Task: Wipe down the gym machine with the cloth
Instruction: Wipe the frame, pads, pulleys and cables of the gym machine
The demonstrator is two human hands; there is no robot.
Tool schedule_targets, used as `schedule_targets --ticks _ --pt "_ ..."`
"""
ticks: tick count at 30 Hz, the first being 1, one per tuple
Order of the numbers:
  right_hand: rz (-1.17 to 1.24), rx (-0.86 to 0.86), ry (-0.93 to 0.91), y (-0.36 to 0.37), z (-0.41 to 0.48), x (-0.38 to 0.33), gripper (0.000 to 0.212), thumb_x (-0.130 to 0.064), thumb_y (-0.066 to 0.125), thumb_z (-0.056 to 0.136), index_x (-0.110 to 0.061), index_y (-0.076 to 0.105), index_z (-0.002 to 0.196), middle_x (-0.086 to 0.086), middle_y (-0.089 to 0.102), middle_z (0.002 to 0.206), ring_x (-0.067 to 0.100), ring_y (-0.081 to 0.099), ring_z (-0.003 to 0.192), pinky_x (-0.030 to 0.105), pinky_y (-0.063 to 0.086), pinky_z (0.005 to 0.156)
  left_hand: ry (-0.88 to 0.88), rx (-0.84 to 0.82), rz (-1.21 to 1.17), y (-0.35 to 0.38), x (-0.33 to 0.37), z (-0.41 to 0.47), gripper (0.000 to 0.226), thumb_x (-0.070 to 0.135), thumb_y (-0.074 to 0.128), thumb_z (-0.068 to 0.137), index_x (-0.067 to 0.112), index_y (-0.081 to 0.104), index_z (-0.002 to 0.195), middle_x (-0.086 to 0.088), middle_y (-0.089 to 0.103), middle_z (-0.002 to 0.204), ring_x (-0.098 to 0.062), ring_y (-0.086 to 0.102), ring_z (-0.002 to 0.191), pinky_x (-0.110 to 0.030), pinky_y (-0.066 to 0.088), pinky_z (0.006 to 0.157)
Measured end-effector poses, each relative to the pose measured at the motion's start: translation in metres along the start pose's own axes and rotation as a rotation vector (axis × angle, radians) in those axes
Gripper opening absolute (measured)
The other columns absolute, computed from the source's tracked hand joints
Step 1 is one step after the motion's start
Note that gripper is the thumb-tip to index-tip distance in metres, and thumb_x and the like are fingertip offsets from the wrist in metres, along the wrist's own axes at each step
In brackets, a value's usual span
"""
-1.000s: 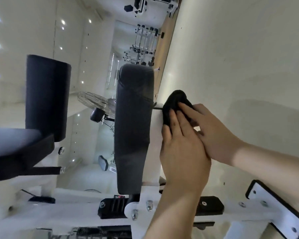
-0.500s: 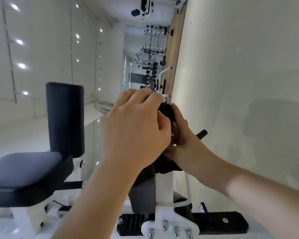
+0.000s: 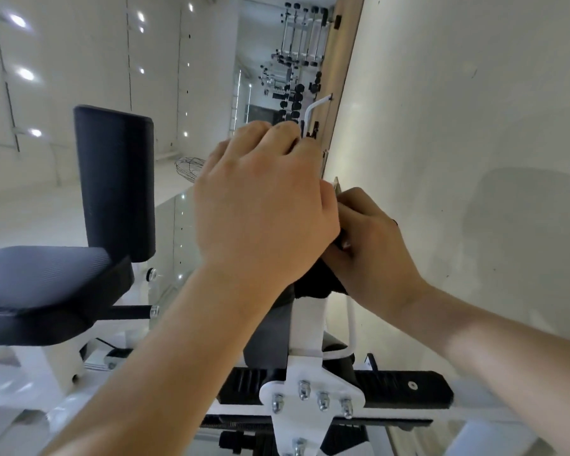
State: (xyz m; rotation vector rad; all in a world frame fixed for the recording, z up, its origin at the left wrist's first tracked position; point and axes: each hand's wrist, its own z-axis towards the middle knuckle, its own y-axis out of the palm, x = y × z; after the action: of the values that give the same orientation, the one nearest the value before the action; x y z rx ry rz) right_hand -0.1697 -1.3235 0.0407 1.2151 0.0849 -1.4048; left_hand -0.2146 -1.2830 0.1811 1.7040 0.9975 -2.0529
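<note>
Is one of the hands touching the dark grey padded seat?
No, the left hand and right hand are both at the black cloth on the white upright post, apart from the dark grey padded seat.

A pale, plain surface [image 3: 458,93] fills the right side, faintly marked with small specks. Along its left edge runs a wooden strip [image 3: 339,70] reaching to the far end. There, racks of dark weights [image 3: 297,34] stand in rows. On the left, a white panelled surface [image 3: 79,60] carries bright round lights [image 3: 25,74]. Nearer the middle sits a wire fan guard [image 3: 186,166].
</note>
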Motion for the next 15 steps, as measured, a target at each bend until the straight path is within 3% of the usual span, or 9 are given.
schedule_targets --ticks 5,9,11,13,15 --pt "-0.262 -0.100 -0.225 -0.004 -0.015 0.005 0.031 -0.012 0.050 0.082 -0.013 0.049 0.113 0.013 0.058 0.095 0.025 0.054 0.053 0.031 0.048 0.043 0.049 -0.067 0.055 -0.001 -0.003 -0.002 0.046 0.030 0.030 0.084 0.019 0.071 0.101 0.001 0.065 0.116 -0.021 0.057 0.110 -0.038 0.046 0.086" --pt "-0.528 -0.307 -0.395 -0.016 -0.030 0.018 0.047 -0.001 0.073 0.076 -0.010 0.065 0.122 0.010 0.064 0.103 0.022 0.057 0.057 0.033 0.050 0.040 0.101 -0.023 0.056 -0.001 -0.004 -0.003 0.040 0.031 0.038 0.086 0.016 0.069 0.106 -0.004 0.065 0.117 -0.025 0.056 0.112 -0.040 0.044 0.092" --pt "-0.516 -0.202 -0.343 -0.019 -0.023 0.017 0.050 -0.003 0.074 0.075 -0.010 0.064 0.124 0.009 0.064 0.103 0.023 0.058 0.056 0.031 0.050 0.041 0.119 0.062 -0.044 0.000 -0.010 -0.004 0.035 0.029 0.043 0.090 0.013 0.068 0.109 -0.002 0.066 0.115 -0.021 0.057 0.109 -0.031 0.043 0.092" --pt "-0.455 -0.066 -0.258 -0.016 -0.012 0.014 0.053 -0.006 0.067 0.076 -0.007 0.060 0.129 0.011 0.061 0.101 0.025 0.057 0.052 0.033 0.050 0.040 0.012 0.160 -0.295 0.000 -0.017 -0.005 0.030 0.026 0.046 0.093 0.013 0.068 0.110 0.005 0.065 0.112 -0.009 0.058 0.102 -0.013 0.038 0.090" --pt "-0.518 -0.113 -0.254 -0.010 -0.014 0.013 0.061 -0.004 0.068 0.078 -0.006 0.053 0.136 0.011 0.059 0.102 0.023 0.057 0.055 0.033 0.051 0.041 -0.155 0.172 -0.544 0.004 -0.023 -0.004 0.028 0.028 0.044 0.095 0.020 0.066 0.111 0.015 0.062 0.106 0.006 0.055 0.092 -0.004 0.037 0.084"
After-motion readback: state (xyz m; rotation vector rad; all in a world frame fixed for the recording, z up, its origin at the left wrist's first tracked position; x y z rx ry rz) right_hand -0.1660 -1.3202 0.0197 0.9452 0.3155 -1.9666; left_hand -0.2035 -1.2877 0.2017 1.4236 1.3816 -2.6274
